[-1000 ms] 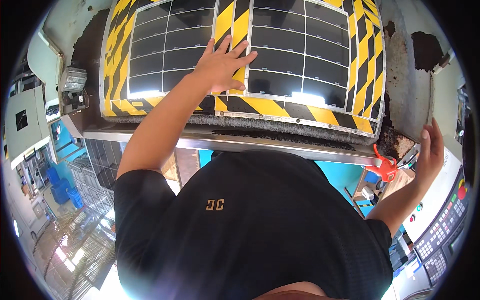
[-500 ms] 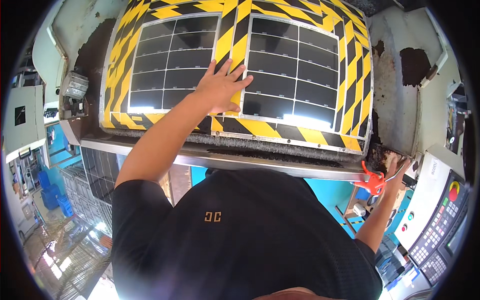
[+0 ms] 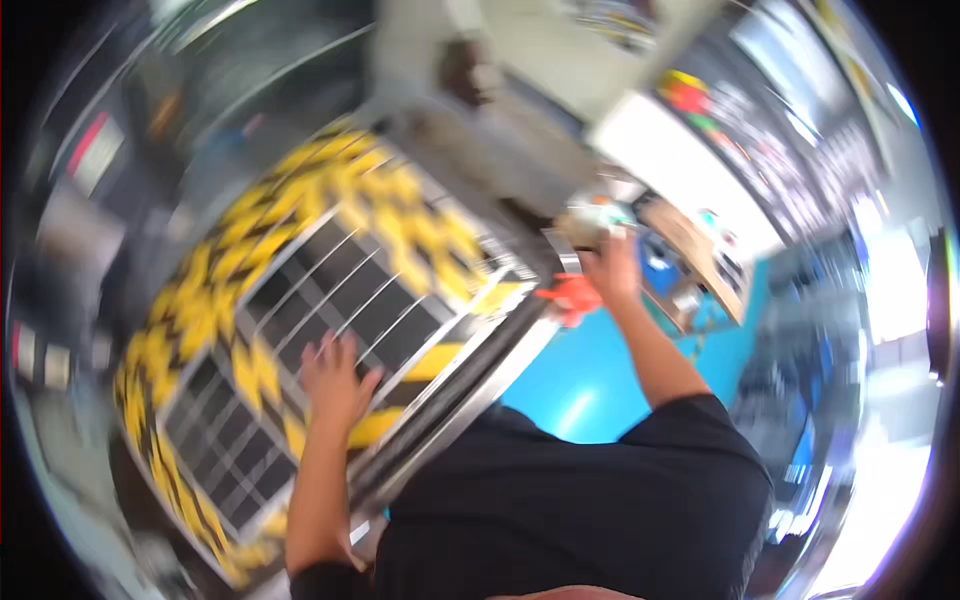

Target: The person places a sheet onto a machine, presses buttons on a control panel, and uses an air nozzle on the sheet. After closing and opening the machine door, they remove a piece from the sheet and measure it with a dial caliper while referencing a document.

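The striped plate (image 3: 415,225) lies tilted across the view, yellow and black with black gridded panels. My left hand (image 3: 340,380) rests on it with fingers spread, over the edge of one black panel (image 3: 390,295); nothing shows in its grip. Further right, my right hand (image 3: 615,265) reaches out past the metal ledge (image 3: 505,355). Its fingers are smeared by motion, close to a pale greenish object (image 3: 602,213) that I cannot make out. An orange-red air blow gun (image 3: 572,298) sits beside that hand, at the end of the ledge.
At the upper right stands a white machine control panel (image 3: 690,165) with blurred buttons and a red knob. Below it is a wooden surface (image 3: 695,255) with small items on it. The blue floor (image 3: 575,385) shows beside the ledge.
My view has swung to the right, so the plate now slants at the left. My left hand has shifted from the striped middle onto a black panel. The right hand remains near the blow gun.
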The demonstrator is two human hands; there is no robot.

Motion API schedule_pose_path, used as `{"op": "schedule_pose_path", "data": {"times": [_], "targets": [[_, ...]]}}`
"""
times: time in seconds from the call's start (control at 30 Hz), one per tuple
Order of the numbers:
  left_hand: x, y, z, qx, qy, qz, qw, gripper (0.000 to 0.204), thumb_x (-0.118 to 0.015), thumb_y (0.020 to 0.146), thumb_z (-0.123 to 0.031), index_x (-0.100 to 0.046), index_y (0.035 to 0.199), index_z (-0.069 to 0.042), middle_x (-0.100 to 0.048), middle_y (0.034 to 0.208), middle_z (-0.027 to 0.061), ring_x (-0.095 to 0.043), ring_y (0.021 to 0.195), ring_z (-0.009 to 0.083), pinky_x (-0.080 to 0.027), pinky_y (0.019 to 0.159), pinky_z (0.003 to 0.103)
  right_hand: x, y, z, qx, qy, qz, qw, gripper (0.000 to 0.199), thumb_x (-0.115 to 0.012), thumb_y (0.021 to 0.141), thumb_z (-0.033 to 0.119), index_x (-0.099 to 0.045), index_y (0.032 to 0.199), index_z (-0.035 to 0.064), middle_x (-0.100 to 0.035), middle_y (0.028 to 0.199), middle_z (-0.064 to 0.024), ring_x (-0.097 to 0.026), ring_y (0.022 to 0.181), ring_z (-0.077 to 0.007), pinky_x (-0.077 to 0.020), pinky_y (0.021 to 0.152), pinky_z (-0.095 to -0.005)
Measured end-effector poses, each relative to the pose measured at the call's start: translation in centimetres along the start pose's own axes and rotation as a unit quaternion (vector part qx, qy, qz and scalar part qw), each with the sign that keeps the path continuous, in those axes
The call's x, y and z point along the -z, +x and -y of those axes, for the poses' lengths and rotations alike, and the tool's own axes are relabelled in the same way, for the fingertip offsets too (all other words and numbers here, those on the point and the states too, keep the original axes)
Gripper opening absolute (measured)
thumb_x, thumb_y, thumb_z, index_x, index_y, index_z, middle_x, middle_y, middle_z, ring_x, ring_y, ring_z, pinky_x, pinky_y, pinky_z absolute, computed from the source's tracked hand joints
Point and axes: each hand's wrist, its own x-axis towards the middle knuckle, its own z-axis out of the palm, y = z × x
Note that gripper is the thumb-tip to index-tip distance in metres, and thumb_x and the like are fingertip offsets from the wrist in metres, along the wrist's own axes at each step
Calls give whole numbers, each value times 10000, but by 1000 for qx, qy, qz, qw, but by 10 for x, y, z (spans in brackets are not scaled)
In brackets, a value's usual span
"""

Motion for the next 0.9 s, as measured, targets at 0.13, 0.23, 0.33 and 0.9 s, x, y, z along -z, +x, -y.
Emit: {"op": "schedule_pose_path", "data": {"times": [0.13, 0.23, 0.33, 0.9], "targets": [[6, 20, 17, 29, 0, 95, 995, 804, -546, 941, -592, -328, 1561, -130, -263, 1629, 184, -214, 1445, 562, -210, 1165, 647, 20, 2, 27, -49, 135, 20, 989, 756, -675, 911, 359, -355, 1484, -17, -339, 1531, -310, -299, 1448, -461, -309, 1170, -518], [4, 23, 26, 59, -31, 151, 986, 794, -534, 953, -585, -319, 1565, -127, -225, 1644, 189, -170, 1467, 560, -191, 1177, 642, 7, 0, 36, -44, 171, -3, 984, 783, -675, 925, 348, -318, 1495, -52, -341, 1539, -309, -310, 1445, -465, -308, 1171, -516], [2, 20, 27, 42, -38, 147, 988, 813, -559, 941, -574, -310, 1570, -123, -218, 1640, 216, -172, 1477, 541, -195, 1177, 635, -2, -3, 39, -31, 213, -63, 974, 777, -684, 919, 324, -319, 1494, -52, -368, 1522, -310, -340, 1430, -471, -316, 1170, -503], [19, -150, -29, 68, -204, 21, 976, 698, -601, 943, -509, -469, 1446, -43, -500, 1481, 186, -344, 1429, 477, -290, 1164, 563, -46, 50, -26, 31, 144, -9, 989, 912, -771, 768, 289, -337, 1519, 8, -327, 1513, -362, -405, 1350, -520, -393, 1095, -525]]}}
